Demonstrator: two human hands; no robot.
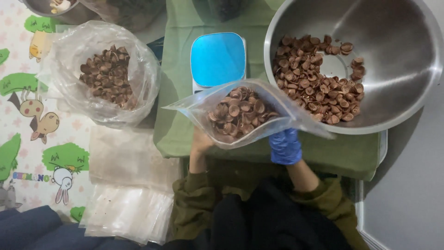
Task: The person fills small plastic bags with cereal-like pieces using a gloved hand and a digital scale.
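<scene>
A clear plastic bag point(240, 113) half full of small brown swirl-topped candies is held open over the green cloth. My bare left hand point(201, 141) grips its lower left side from beneath. On the bag's lower right edge my right hand point(285, 146), in a blue glove, holds on. Just right of the bag sits a large steel bowl point(393, 60) with many of the same brown candies point(317, 81) heaped at its left side. Behind the bag stands a small scale with a blue top point(217, 58).
A big open plastic sack of brown candies point(106, 76) rests on the patterned mat point(23, 115) at left. Stacks of flat clear bags point(127, 203) lie at lower left. The green cloth point(351, 153) covers a low table. Another steel bowl point(46, 9) sits at top left.
</scene>
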